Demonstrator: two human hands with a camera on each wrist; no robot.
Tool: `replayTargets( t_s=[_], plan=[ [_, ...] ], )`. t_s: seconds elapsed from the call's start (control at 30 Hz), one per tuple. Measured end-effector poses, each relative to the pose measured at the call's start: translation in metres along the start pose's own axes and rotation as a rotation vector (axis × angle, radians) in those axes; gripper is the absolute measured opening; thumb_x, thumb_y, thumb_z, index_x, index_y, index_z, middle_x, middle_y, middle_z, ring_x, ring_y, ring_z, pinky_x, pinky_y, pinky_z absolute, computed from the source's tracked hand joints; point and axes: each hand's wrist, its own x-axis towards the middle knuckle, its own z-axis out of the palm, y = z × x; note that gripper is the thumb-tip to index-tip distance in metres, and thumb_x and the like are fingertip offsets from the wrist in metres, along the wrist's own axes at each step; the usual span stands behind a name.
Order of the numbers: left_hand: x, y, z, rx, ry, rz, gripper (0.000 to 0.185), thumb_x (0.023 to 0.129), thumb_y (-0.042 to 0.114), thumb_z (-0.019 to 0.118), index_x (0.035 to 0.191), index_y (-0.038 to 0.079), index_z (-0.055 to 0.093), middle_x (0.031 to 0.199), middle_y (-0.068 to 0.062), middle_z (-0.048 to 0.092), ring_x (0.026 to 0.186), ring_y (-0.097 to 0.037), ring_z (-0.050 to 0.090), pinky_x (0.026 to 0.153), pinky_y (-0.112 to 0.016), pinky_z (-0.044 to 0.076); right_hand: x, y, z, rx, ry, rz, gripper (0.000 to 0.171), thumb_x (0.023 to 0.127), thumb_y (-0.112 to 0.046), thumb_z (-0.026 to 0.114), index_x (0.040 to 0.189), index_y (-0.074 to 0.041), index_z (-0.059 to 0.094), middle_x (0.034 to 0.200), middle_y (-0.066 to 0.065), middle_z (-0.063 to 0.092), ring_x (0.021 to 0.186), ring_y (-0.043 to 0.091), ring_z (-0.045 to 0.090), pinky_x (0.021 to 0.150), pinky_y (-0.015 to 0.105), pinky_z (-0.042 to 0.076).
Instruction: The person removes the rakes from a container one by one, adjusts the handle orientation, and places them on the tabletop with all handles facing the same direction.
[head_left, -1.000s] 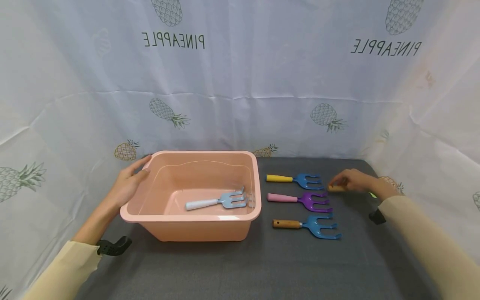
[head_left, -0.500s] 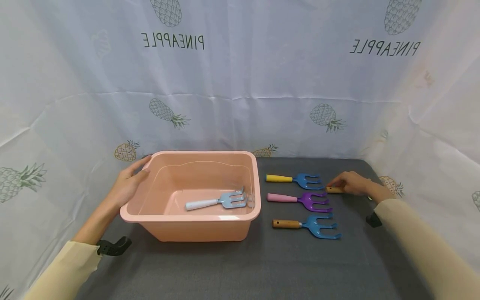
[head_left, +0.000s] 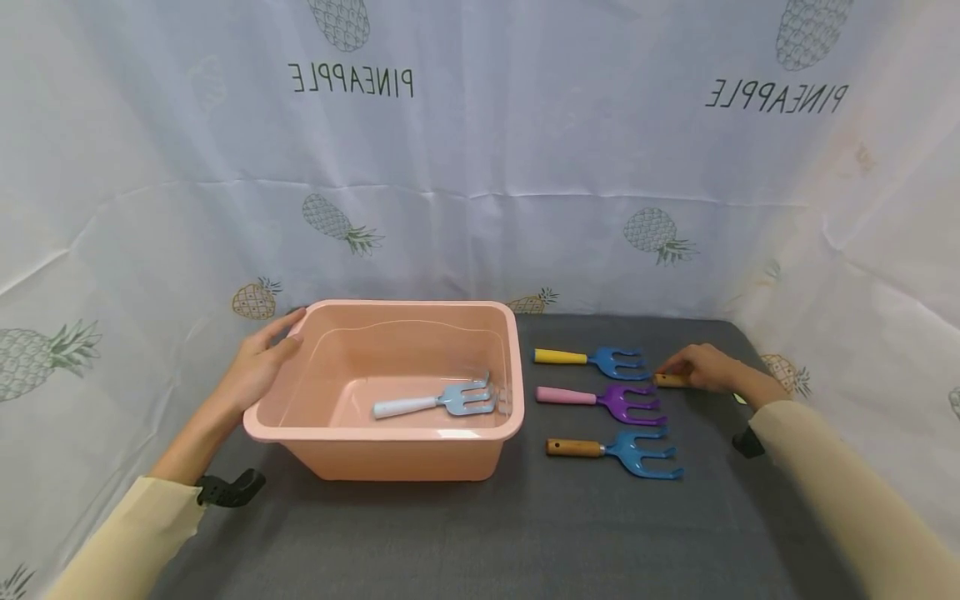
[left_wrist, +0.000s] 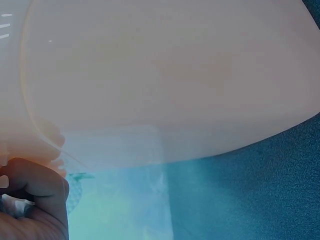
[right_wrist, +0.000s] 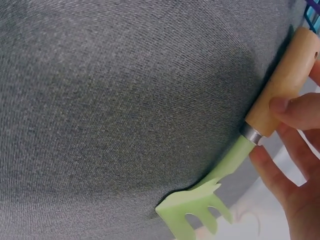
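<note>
Meanwhile right hand (head_left: 708, 369) grips green rake (right_wrist: 200, 200); left hand (head_left: 258, 367) holds basin (head_left: 390, 312)

sleeves (head_left: 840, 467): pale yellow, long, both arms | wrists: black strap mounts (head_left: 228, 490) | hands bare
</note>
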Motion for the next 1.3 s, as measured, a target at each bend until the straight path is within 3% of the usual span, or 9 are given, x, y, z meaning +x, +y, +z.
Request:
replayTargets(
  t_s=[0.17, 0.37, 0.57, 0.7, 1.0, 1.3],
  plan=[
    [-0.001, 0.001, 0.000, 0.000, 0.008, 0.003, 0.062, 0.112, 0.035, 0.041, 0.166, 0.012, 0.021, 0.161, -0.034, 0.033, 0.091, 0.008, 0.064, 0.074, -0.022, 0.059, -0.001, -0.002, -0.003, -0.002, 0.005, -0.008, 0.045, 0.082, 0.011, 0.058, 0.116, -0.009, 0.079, 0.105, 0.012, 0.079, 0.098, 0.039, 0.070, 0.084, 0.055, 0.057],
    [-0.002, 0.002, 0.000, -0.016, 0.001, 0.001, 0.063, 0.112, 0.037, 0.041, 0.167, 0.014, 0.020, 0.160, -0.034, 0.034, 0.091, 0.006, 0.066, 0.074, -0.023, 0.060, -0.004, 0.000, -0.006, 0.015, -0.012, 0.013, 0.049, 0.077, 0.012, 0.058, 0.116, -0.010, 0.077, 0.104, 0.009, 0.079, 0.096, 0.034, 0.071, 0.081, 0.052, 0.058],
    [-0.002, 0.001, 0.001, -0.008, 0.007, 0.011, 0.062, 0.112, 0.036, 0.042, 0.166, 0.014, 0.022, 0.164, -0.032, 0.031, 0.093, 0.011, 0.063, 0.075, -0.021, 0.058, -0.004, 0.000, -0.016, 0.049, -0.001, 0.017, 0.056, 0.071, 0.015, 0.056, 0.122, -0.003, 0.072, 0.101, 0.008, 0.076, 0.091, 0.024, 0.069, 0.075, 0.043, 0.058],
    [-0.003, 0.001, 0.000, -0.011, 0.000, 0.013, 0.063, 0.112, 0.037, 0.041, 0.167, 0.014, 0.021, 0.164, -0.031, 0.030, 0.094, 0.011, 0.063, 0.075, -0.021, 0.058, -0.002, -0.006, -0.023, 0.038, 0.024, 0.002, 0.055, 0.072, 0.013, 0.057, 0.125, 0.002, 0.068, 0.102, 0.013, 0.076, 0.091, 0.024, 0.069, 0.075, 0.043, 0.058],
    [-0.002, 0.002, 0.000, -0.040, -0.014, 0.005, 0.064, 0.112, 0.038, 0.041, 0.167, 0.014, 0.019, 0.157, -0.035, 0.039, 0.092, 0.004, 0.068, 0.074, -0.025, 0.060, 0.003, -0.040, -0.048, 0.119, 0.029, -0.004, 0.046, 0.080, 0.007, 0.067, 0.126, 0.002, 0.067, 0.116, 0.022, 0.072, 0.101, 0.033, 0.070, 0.084, 0.049, 0.060],
    [-0.003, 0.001, 0.000, -0.012, -0.007, 0.008, 0.063, 0.112, 0.038, 0.041, 0.167, 0.014, 0.020, 0.163, -0.032, 0.032, 0.093, 0.010, 0.063, 0.075, -0.023, 0.059, 0.017, -0.083, -0.073, 0.174, 0.028, -0.049, 0.051, 0.086, 0.002, 0.071, 0.137, -0.001, 0.061, 0.127, 0.022, 0.070, 0.109, 0.036, 0.070, 0.086, 0.046, 0.061]
  ],
)
